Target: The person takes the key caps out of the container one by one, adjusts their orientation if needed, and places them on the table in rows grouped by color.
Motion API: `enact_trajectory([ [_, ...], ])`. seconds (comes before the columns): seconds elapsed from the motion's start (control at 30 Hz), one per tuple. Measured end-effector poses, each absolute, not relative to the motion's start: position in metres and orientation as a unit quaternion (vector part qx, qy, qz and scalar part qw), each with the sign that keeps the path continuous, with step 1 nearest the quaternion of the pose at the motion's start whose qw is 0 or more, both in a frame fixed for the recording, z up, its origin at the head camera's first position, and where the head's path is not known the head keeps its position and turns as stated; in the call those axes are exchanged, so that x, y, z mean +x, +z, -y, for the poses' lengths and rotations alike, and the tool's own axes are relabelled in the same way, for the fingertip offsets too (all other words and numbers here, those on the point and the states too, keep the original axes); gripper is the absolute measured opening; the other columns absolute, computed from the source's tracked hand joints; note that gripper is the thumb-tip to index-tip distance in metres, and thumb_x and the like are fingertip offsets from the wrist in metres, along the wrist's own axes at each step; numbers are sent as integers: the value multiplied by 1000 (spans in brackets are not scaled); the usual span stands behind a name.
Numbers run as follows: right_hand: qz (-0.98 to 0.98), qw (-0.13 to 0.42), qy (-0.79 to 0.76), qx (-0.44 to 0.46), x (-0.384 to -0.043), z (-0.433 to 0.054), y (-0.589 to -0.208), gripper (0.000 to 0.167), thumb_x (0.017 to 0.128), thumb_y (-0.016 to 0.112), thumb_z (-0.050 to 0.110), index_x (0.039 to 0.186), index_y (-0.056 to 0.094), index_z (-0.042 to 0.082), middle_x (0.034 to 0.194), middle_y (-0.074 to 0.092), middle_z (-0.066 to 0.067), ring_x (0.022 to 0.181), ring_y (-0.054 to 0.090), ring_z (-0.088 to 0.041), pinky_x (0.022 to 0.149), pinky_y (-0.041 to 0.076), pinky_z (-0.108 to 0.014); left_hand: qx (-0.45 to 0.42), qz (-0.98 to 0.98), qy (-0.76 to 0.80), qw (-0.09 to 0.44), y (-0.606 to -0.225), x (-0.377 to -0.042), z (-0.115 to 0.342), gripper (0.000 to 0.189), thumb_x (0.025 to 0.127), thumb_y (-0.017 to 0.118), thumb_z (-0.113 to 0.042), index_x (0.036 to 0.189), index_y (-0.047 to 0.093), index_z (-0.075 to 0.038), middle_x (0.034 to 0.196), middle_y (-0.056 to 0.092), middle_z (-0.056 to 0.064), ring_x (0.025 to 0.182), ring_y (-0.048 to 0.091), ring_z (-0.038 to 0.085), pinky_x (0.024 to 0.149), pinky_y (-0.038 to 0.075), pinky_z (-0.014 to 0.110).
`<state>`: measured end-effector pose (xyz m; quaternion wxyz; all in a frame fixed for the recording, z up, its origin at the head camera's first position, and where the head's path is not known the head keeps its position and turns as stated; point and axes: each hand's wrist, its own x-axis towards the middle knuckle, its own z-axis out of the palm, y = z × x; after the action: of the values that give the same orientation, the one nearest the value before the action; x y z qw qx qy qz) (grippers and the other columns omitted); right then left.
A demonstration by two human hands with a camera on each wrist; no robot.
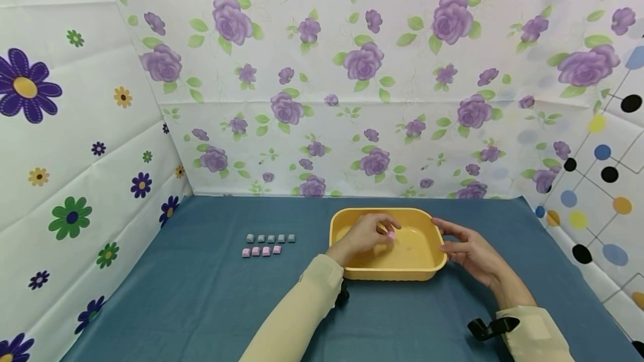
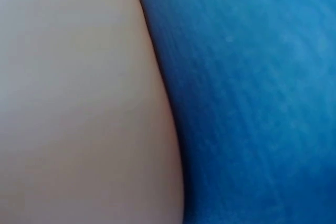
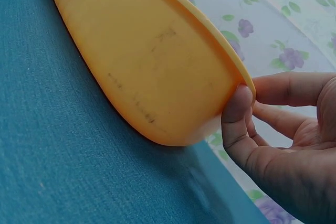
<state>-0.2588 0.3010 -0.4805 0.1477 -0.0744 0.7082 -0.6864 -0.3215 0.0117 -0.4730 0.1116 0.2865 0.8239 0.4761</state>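
Observation:
Inside the yellow basin, my left hand pinches a small pink cube between its fingertips, above the basin floor. My right hand grips the basin's right rim; the right wrist view shows the thumb pressed to the outer wall and the fingers at the rim. In the left wrist view, the bare skin of the arm fills one side and the cube is out of sight.
Left of the basin lie two rows on the blue cloth: several grey cubes behind, several pink cubes in front. Flowered sheets stand behind and at the left; a dotted sheet is at the right.

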Motion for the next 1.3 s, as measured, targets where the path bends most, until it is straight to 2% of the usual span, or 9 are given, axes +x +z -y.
enact_trajectory([
  [0.33, -709, 149, -686, -73, -256, -302, -479, 74, 102, 66, 7, 165, 27, 5, 132, 40, -14, 98, 61, -18, 78, 58, -29, 275, -819, 493, 104, -472, -319, -14, 27, 92, 77, 2, 118, 76, -5, 97, 70, 2, 83, 62, 11, 77, 52, 21],
  [0.77, -706, 152, -688, -73, -257, -303, -482, 73, 102, 65, 7, 165, 27, 5, 134, 38, -14, 104, 61, -18, 82, 58, -30, 271, -809, 515, 77, -471, -318, -13, 22, 99, 72, -5, 121, 74, -7, 110, 71, 4, 93, 63, 12, 85, 53, 24],
  [1.07, -707, 152, -686, -75, -258, -304, -483, 72, 103, 64, 5, 165, 27, 6, 134, 38, -15, 104, 61, -19, 82, 58, -30, 267, -803, 528, 72, -469, -317, -13, 23, 98, 74, -9, 121, 74, -8, 109, 72, 2, 95, 64, 12, 88, 54, 23],
  [1.3, -706, 152, -689, -62, -258, -300, -480, 74, 101, 67, 6, 165, 29, 7, 137, 37, -15, 100, 60, -18, 79, 58, -28, 270, -774, 567, 75, -462, -320, -8, 28, 98, 73, -6, 125, 71, -4, 120, 71, 12, 98, 65, 15, 86, 57, 26],
])
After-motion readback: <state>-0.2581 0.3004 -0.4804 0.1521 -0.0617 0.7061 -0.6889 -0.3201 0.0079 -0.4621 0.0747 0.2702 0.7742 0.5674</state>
